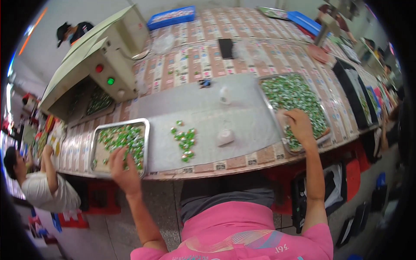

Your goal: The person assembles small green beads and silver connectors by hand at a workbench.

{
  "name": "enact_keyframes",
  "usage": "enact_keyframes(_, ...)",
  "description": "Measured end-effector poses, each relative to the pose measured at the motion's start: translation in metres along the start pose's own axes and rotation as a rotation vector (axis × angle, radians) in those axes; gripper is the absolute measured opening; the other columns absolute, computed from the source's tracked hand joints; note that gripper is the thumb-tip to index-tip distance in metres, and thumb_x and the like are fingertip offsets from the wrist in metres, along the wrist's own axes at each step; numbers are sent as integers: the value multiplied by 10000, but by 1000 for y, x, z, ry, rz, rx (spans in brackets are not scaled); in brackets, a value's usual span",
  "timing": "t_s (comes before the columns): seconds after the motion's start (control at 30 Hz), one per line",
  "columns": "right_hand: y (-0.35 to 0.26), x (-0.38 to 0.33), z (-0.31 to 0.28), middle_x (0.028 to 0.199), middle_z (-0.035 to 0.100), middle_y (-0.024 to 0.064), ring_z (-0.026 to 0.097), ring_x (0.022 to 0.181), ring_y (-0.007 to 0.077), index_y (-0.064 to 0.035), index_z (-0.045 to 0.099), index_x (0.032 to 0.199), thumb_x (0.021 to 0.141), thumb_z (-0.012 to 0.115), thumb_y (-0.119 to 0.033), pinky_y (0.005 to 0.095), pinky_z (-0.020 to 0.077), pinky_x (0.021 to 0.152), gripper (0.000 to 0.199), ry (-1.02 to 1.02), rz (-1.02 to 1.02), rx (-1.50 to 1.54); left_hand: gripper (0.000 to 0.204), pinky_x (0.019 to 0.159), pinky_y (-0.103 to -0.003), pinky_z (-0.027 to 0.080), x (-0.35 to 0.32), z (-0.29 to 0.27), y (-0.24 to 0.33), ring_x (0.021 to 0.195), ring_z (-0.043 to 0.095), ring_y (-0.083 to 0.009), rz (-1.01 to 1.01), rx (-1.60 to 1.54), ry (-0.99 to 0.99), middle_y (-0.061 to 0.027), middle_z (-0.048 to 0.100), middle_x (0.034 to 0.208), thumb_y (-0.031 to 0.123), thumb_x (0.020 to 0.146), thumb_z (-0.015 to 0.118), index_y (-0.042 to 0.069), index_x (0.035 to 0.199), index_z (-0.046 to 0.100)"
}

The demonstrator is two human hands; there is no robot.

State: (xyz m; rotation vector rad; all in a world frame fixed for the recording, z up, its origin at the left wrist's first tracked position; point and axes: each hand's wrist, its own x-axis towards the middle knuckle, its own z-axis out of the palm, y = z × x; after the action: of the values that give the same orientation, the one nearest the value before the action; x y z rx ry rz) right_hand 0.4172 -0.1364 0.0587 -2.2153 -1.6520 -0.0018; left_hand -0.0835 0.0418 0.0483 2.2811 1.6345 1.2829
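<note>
My left hand point(125, 171) is over the near edge of a metal tray point(147, 143), its fingers slightly curved and apart, with nothing visible in them. Small green-and-white pieces point(123, 139) lie scattered in that tray. Toward the right, my right hand point(300, 125) reaches over a fuller metal tray point(268, 100) of similar small pieces point(288, 91). Its fingers are bent and pressed together near the tray's left side; whatever they pinch is hidden. Between the trays, a loose cluster of green-and-white pieces point(185, 141) rests on a pale grey mat point(208, 130).
A small white container point(225, 137) and a white bottle point(225, 95) stand on the mat. Behind the left tray is a beige machine point(104, 65) with another tray inside. A black box point(353, 93) sits at the right. Blue trays point(171, 18) lie farther back; a person point(43, 182) is at the left.
</note>
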Motion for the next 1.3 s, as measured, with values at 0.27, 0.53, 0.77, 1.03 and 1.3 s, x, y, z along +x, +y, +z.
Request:
enact_keyframes(0.27, -108, -12, 10, 936, 624, 31, 589, 826, 96, 25, 668, 1025, 865, 629, 17, 225, 473, 744, 165, -99, 177, 837, 217, 792, -375, 481, -25, 15, 33, 911, 591, -288, 82, -367, -446, -101, 633, 966, 15, 749, 713, 44, 958, 663)
enact_keyframes(0.53, -158, -9, 13, 975, 646, 46, 615, 839, 93, -4, 687, 1019, 847, 667, -2, 217, 506, 725, 174, -244, 199, 1033, 190, 695, -362, 485, -41, 34, 59, 812, 590, -272, 38, -260, -499, -80, 623, 875, 8, 724, 724, 48, 893, 647)
enact_keyframes(0.77, -176, 8, 20, 919, 643, 87, 637, 792, 149, -29, 692, 1013, 827, 670, -20, 246, 522, 657, 188, -133, -82, 710, 279, 653, -304, 513, -49, 28, 71, 788, 628, -223, -72, -480, -397, -107, 618, 958, -67, 733, 706, 31, 990, 661)
enact_keyframes(1.03, -198, 21, 41, 871, 624, 108, 625, 807, 286, -25, 661, 903, 782, 662, -3, 355, 508, 683, 123, 24, -323, 456, 196, 683, -229, 514, -59, 17, 61, 834, 621, -108, -361, -914, -489, -81, 624, 1026, -57, 803, 696, -6, 990, 663)
enact_keyframes(1.3, -208, 24, 45, 861, 615, 105, 617, 797, 296, -29, 657, 883, 777, 658, -13, 372, 499, 694, 107, -31, -324, 408, 160, 767, -217, 507, -62, 12, 77, 854, 612, -91, -647, -1270, -602, -46, 593, 1023, -49, 859, 659, -20, 1016, 658)
